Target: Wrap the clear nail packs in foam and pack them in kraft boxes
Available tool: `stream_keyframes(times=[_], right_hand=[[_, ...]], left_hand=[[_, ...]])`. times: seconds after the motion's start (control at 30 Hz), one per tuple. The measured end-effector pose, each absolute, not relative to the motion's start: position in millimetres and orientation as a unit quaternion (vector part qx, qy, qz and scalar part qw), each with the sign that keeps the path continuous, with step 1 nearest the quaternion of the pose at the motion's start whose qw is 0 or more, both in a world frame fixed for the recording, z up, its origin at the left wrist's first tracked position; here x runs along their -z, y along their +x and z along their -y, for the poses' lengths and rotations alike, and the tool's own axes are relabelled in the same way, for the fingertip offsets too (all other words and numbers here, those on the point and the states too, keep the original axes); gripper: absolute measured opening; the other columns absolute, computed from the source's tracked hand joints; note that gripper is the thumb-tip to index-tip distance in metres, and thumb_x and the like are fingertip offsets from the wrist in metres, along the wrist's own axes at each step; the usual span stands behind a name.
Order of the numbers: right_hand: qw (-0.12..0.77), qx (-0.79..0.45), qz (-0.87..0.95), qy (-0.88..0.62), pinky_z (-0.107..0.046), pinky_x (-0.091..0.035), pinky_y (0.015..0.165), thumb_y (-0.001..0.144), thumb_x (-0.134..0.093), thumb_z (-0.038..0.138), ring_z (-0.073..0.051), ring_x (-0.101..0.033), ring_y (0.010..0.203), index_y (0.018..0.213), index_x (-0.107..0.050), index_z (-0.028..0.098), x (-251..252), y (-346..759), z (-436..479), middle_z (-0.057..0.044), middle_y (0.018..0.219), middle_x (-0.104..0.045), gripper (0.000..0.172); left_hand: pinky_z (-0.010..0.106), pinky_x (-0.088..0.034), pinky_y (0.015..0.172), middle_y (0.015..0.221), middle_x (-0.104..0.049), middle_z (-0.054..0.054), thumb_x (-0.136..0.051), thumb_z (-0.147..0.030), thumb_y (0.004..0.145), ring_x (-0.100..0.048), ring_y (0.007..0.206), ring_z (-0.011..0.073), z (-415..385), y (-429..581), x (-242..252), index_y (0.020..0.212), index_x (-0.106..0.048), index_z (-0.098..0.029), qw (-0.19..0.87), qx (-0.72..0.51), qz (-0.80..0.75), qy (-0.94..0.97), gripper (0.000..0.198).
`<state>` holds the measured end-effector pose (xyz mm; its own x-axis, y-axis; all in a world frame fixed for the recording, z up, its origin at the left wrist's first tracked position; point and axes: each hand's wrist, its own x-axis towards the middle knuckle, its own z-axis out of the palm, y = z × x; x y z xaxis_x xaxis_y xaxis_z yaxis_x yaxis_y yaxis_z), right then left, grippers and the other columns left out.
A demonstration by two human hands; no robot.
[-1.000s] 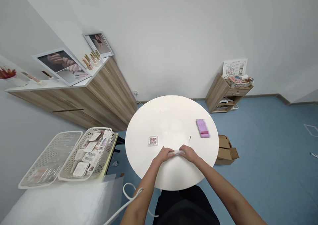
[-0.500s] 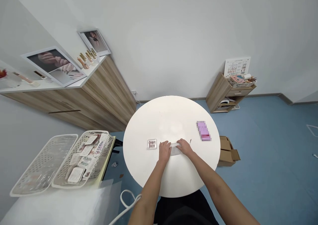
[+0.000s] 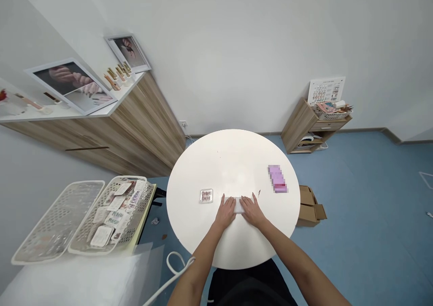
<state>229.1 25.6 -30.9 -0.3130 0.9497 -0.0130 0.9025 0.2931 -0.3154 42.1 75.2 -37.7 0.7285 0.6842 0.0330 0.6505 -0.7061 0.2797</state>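
Observation:
Both my hands rest on a white, flat, rectangular piece (image 3: 239, 205) that lies on the round white table (image 3: 233, 153). My left hand (image 3: 226, 212) presses its left part with the fingers stretched out. On its right part lies my right hand (image 3: 252, 211), also flat with the fingers apart. Whether the piece is a film, a sheet or a packet I cannot tell. To the left of my left hand is a small clear case (image 3: 206, 196) with rows of reddish-brown press-on nails.
A blurred purple object (image 3: 278, 179) lies at the table's right. Two white baskets (image 3: 110, 216) stand at left, one with packets. A wooden cabinet (image 3: 149, 121) is behind them. Cardboard (image 3: 309, 206) lies by the table's right edge, near a small shelf (image 3: 309, 128).
My hands were gripping the upper edge of the white piece with bent fingers, its grey lower part hanging toward me. Now both lie flat on it, spread out, and it looks smaller and whiter.

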Motion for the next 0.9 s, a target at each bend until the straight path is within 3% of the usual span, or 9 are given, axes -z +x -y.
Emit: stream_keyframes(times=[0.27,0.37,0.47,0.53,0.7,0.9], right_hand=[[0.046,-0.255,0.799,-0.543,-0.053,-0.02,0.114,0.074,-0.064,0.026,-0.029,-0.056,0.116,0.129,-0.051,0.015,13,234,0,-0.015,0.126,-0.062,0.058],[0.045,-0.304,0.776,-0.55,-0.051,-0.027,0.109,0.075,-0.065,0.027,-0.026,-0.06,0.105,0.12,-0.058,0.021,9,236,7,-0.008,0.114,-0.066,0.045],[0.053,-0.302,0.76,-0.573,-0.047,-0.035,0.101,0.078,-0.066,0.032,-0.026,-0.056,0.107,0.105,-0.068,0.025,6,237,-3,-0.007,0.114,-0.064,0.028],[0.042,-0.295,0.752,-0.588,-0.044,-0.038,0.094,0.08,-0.065,0.033,-0.026,-0.054,0.106,0.096,-0.071,0.026,5,238,-17,-0.007,0.108,-0.064,0.019],[0.056,-0.307,0.708,-0.634,-0.04,-0.035,0.092,0.083,-0.061,0.028,-0.022,-0.058,0.097,0.105,-0.065,0.027,9,239,-49,-0.002,0.096,-0.067,0.022],[0.067,-0.279,0.685,-0.669,-0.04,-0.036,0.092,0.083,-0.064,0.03,-0.024,-0.054,0.107,0.108,-0.062,0.027,22,238,-60,-0.004,0.111,-0.061,0.025]], left_hand=[[0.051,-0.018,0.118,0.107,-0.07,0.007,-0.062,-0.038,0.079,-0.066,0.102,0.0264,-58,27,27,0.115,-0.059,-0.023,0.24,-0.036,-0.306,0.92,0.039],[0.05,-0.027,0.113,0.098,-0.074,0.003,-0.065,-0.042,0.077,-0.067,0.097,0.0263,-60,24,19,0.104,-0.067,-0.025,0.326,0.004,-0.313,0.892,0.032],[0.038,-0.044,0.097,0.1,-0.074,0.002,-0.064,-0.045,0.076,-0.067,0.096,0.0254,-75,23,9,0.099,-0.073,-0.027,0.42,0.018,-0.334,0.844,0.03],[0.03,-0.05,0.083,0.101,-0.074,0.002,-0.062,-0.048,0.077,-0.067,0.093,0.0235,-87,24,4,0.096,-0.074,-0.026,0.46,0.003,-0.364,0.81,0.031],[0.028,-0.05,0.077,0.095,-0.075,0.001,-0.053,-0.042,0.086,-0.067,0.088,0.0207,-102,34,6,0.095,-0.074,-0.025,0.409,-0.059,-0.45,0.791,0.028],[0.046,-0.041,0.1,0.105,-0.071,0.009,-0.047,-0.031,0.091,-0.064,0.101,0.0267,-94,47,16,0.106,-0.069,-0.021,0.32,-0.081,-0.499,0.801,0.029]])
